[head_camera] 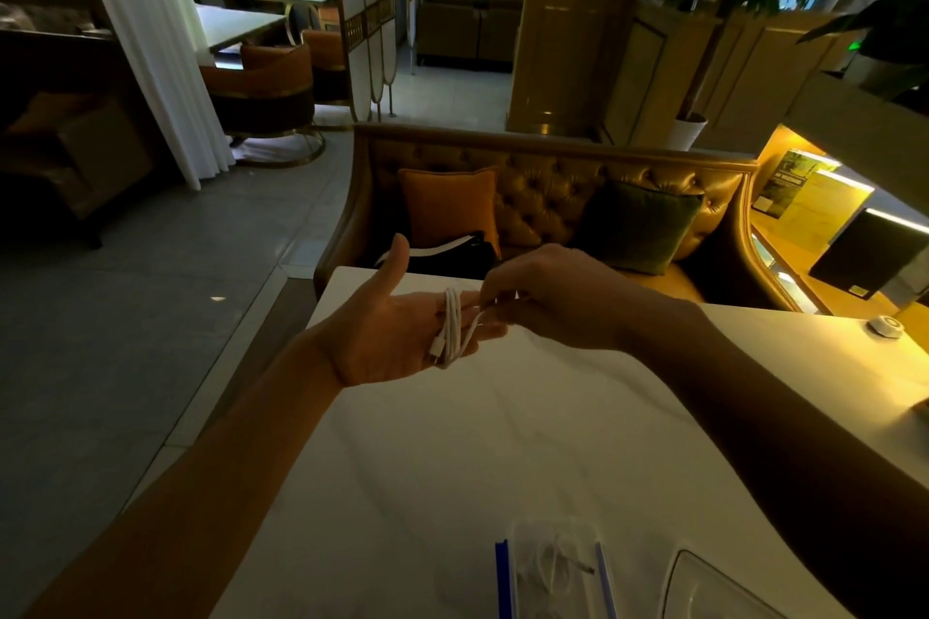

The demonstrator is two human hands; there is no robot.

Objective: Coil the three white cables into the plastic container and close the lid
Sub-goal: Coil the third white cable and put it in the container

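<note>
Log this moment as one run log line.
stage: coiling | left hand: open, white cable looped around fingers | right hand: pinching cable end | plastic container: open on table

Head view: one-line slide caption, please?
Right hand winds a thin white cable around the open left hand's fingers above the white table.

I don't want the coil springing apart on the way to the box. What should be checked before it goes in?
1. White cable looped around left hand fingers: ok.
2. Loose end pinched by right hand: ok.
3. Connector tucked into the coil: not ok, it hangs free at the palm.
4. Plastic container open: ok.
5. Lid beside the container, out of the way: ok.
6. Room left in the container: cannot tell, the contents are blurred.
</note>
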